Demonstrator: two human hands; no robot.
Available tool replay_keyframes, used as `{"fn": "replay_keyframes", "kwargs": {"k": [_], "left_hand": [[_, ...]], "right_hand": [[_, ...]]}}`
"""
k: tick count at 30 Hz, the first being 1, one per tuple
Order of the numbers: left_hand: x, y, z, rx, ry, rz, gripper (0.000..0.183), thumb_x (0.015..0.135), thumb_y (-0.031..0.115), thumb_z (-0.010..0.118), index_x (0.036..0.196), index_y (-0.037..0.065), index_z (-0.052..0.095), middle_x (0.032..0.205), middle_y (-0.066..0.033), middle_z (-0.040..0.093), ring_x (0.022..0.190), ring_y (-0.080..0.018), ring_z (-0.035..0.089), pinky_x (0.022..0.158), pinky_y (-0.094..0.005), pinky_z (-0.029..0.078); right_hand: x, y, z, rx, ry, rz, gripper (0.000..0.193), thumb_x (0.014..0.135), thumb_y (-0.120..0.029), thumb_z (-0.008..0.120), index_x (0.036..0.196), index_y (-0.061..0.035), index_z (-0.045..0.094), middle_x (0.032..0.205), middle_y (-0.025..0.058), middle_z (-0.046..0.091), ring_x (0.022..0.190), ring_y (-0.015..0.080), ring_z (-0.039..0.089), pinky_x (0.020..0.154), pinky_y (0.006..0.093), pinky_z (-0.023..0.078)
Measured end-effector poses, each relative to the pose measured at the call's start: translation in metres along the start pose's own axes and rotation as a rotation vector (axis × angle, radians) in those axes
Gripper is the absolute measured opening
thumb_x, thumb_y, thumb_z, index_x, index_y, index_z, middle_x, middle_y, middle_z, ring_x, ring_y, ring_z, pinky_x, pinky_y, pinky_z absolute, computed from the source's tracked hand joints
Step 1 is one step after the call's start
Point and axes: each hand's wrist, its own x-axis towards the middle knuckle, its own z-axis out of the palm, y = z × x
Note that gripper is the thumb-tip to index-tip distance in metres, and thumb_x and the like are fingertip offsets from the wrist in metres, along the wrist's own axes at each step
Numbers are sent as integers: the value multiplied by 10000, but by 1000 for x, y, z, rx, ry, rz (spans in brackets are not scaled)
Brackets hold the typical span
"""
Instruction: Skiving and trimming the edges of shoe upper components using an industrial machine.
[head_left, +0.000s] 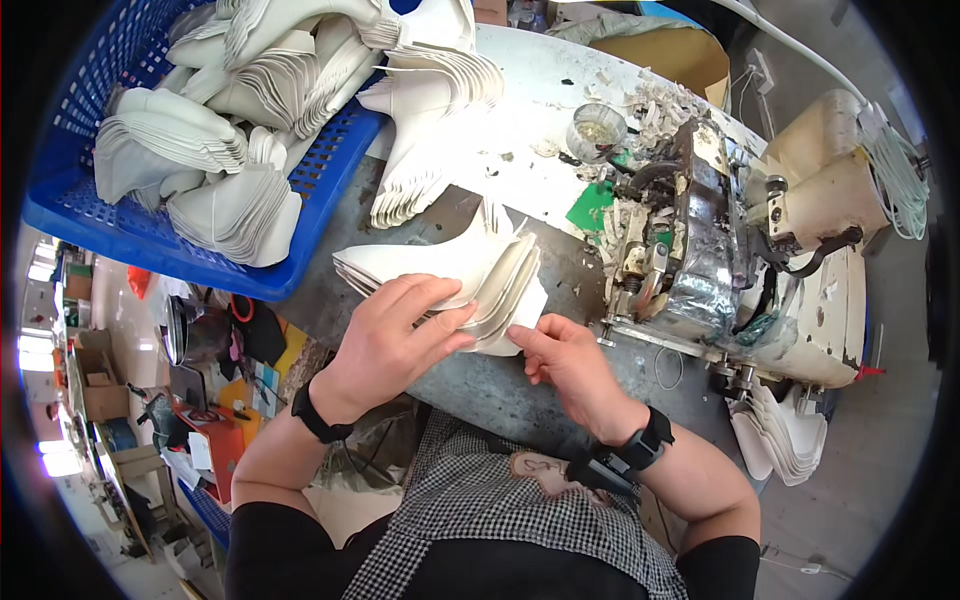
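In front of me on the grey work surface lies a stack of white shoe-upper pieces (pixel 440 256), curved and layered, with their edges fanned on the right. My left hand (pixel 395 335) rests on the near side of this stack, its fingers stretched out and slightly spread. At the stack's near right corner, my right hand (pixel 570 365) pinches the edge of a white piece between thumb and forefinger. Its other fingers are curled in. How many layers that pinch takes cannot be made out. Just beyond, another fanned stack of the same pieces (pixel 425 130) lies beside the basket.
A blue plastic basket (pixel 262 282) heaped with white stacks stands at the far left. To the right is an oily bench machine (pixel 700 250), with scraps (pixel 665 110) and a clear cup (pixel 597 132) behind it. More white pieces (pixel 778 435) hang below the table's right edge.
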Motion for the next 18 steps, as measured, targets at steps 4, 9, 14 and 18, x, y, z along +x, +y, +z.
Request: {"fn": "replay_keyframes", "kwargs": {"k": [4, 9, 14, 18], "left_hand": [[2, -3, -2, -20, -21, -1, 453, 709, 243, 783, 1103, 53, 667, 1105, -117, 615, 993, -297, 616, 839, -386, 522], [-1, -9, -5, -20, -23, -45, 468, 723, 245, 778, 1137, 61, 660, 1135, -136, 605, 1014, -317, 605, 859, -396, 513], [11, -11, -10, -113, -60, -63, 357, 728, 188, 782, 1058, 83, 694, 1156, -152, 599, 1036, -336, 583, 879, -414, 492], [49, 5, -28, -357, 97, -78, 278, 770, 154, 768, 1021, 56, 700, 1090, -143, 651, 970, -291, 637, 823, -338, 509]], "right_hand": [[3, -2, 5, -56, -113, -49, 232, 867, -65, 676, 1071, 34, 629, 957, 60, 676, 821, 118, 634, 739, 248, 520], [-36, -7, -8, 12, -111, -448, 275, 873, -16, 632, 1144, 25, 625, 1023, 32, 671, 909, 83, 613, 802, 241, 496], [-95, -32, -49, -75, 14, -714, 246, 857, -42, 687, 1077, -9, 581, 988, 37, 650, 891, 87, 591, 815, 257, 478], [-126, -53, -72, -128, 152, -843, 219, 852, -41, 712, 1010, -21, 561, 928, 31, 630, 790, 78, 590, 710, 217, 468]]}}
